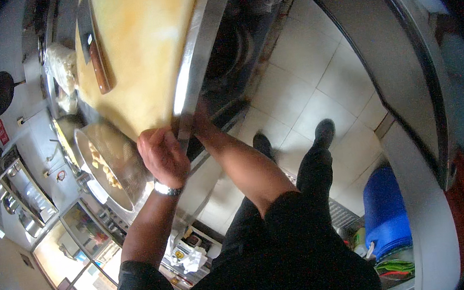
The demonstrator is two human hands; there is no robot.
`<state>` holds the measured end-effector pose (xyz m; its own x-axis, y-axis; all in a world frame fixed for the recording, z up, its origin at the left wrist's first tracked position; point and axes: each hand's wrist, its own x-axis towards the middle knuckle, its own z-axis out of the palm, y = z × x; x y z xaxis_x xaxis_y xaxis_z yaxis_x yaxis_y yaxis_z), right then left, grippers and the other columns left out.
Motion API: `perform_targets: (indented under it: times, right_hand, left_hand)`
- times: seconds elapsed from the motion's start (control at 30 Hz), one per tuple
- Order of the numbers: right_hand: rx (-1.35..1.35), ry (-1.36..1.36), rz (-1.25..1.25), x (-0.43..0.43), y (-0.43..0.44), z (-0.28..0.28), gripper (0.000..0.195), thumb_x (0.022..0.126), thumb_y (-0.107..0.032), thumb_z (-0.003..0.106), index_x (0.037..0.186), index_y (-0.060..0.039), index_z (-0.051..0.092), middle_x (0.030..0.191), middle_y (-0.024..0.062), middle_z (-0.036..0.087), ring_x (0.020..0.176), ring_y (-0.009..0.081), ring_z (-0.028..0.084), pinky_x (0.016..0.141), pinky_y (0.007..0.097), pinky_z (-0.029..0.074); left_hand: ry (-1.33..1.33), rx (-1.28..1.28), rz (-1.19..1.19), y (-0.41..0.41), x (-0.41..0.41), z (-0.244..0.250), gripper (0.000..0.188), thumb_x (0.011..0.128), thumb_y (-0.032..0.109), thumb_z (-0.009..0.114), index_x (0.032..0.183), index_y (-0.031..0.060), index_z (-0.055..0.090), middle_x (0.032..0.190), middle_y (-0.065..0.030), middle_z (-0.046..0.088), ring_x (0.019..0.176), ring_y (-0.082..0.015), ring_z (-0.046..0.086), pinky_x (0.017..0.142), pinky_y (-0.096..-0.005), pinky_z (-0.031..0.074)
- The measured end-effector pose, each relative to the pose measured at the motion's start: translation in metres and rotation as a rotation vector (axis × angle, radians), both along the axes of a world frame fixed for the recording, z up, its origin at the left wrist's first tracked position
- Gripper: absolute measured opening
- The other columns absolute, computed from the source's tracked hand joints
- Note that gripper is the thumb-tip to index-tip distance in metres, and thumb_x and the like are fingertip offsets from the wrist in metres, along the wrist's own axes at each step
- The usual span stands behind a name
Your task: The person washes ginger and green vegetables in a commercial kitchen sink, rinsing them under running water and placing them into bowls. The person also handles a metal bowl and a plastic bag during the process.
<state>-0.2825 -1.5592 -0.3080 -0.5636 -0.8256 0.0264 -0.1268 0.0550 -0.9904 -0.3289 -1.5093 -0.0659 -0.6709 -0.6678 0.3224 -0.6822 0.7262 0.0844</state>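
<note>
My left hand (164,155), with a metal watch on the wrist, is curled at the near corner of a large yellowish cutting board (140,56); whether its fingers hold anything is hidden. My right hand (199,116) is blurred and dark at the metal counter edge (199,50), close to my left hand, with its fingers mostly hidden. A cleaver-like knife with a wooden handle (100,67) lies along the board's far side. Left of my left hand is a mesh strainer basket (130,173) with pale and yellowish pieces of food (104,166) inside.
A clear plastic bag (62,67) with pale contents lies beyond the board. Dark equipment (227,46) is below the counter edge. My feet are on the tiled floor (293,78). At the right stand a steel counter (352,32) and a blue barrel (385,213).
</note>
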Motion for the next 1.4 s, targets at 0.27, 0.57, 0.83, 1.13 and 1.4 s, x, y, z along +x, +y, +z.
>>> perform_targets:
  times: [0.27,0.57,0.83,1.13,1.4]
  right_hand:
    - [0.317,0.118,0.401,-0.065,0.014,-0.015,0.041,0.086,-0.032,0.058,0.116,-0.0042,0.056,0.119,0.0139,0.058,0.108,0.0296,0.057,0.091,0.0399,0.049]
    - [0.079,-0.751,0.030,-0.082,0.118,-0.055,0.030,0.092,-0.015,0.054,0.121,-0.0076,0.050,0.118,0.0115,0.056,0.104,0.0251,0.057,0.079,0.0380,0.054]
    - [0.162,-1.324,-0.301,-0.213,0.246,0.077,0.025,0.095,-0.016,0.053,0.118,-0.0069,0.050,0.116,0.0097,0.058,0.100,0.0234,0.062,0.081,0.0433,0.056]
    - [-0.167,-1.229,-0.312,-0.315,0.348,0.244,0.029,0.097,-0.017,0.048,0.124,-0.0060,0.046,0.119,0.0110,0.057,0.105,0.0259,0.059,0.089,0.0468,0.051]
    - [0.233,-0.626,0.100,-0.335,0.338,0.343,0.035,0.095,-0.028,0.054,0.122,-0.0072,0.053,0.109,0.0038,0.060,0.098,0.0136,0.056,0.083,0.0317,0.048]
  left_hand:
    - [0.028,0.017,0.009,-0.002,0.011,-0.004,0.019,0.077,-0.004,0.055,0.094,0.0041,0.054,0.083,-0.0151,0.055,0.077,-0.0336,0.053,0.070,-0.0431,0.042]
    - [0.047,0.072,0.012,-0.002,0.008,0.003,0.007,0.084,0.004,0.054,0.091,0.0028,0.052,0.086,-0.0167,0.054,0.082,-0.0359,0.052,0.077,-0.0442,0.042]
    - [0.013,-0.003,-0.067,-0.005,0.004,0.008,0.017,0.076,-0.002,0.058,0.091,0.0046,0.052,0.079,-0.0151,0.054,0.071,-0.0326,0.052,0.063,-0.0418,0.041]
    - [0.130,0.197,0.035,0.007,-0.011,0.038,0.010,0.087,0.010,0.053,0.092,0.0033,0.059,0.088,-0.0148,0.058,0.082,-0.0310,0.055,0.075,-0.0408,0.044]
    - [0.487,1.871,-0.055,0.128,-0.096,0.063,0.046,0.087,0.019,0.067,0.125,0.0014,0.049,0.114,-0.0084,0.061,0.100,-0.0172,0.059,0.088,-0.0308,0.048]
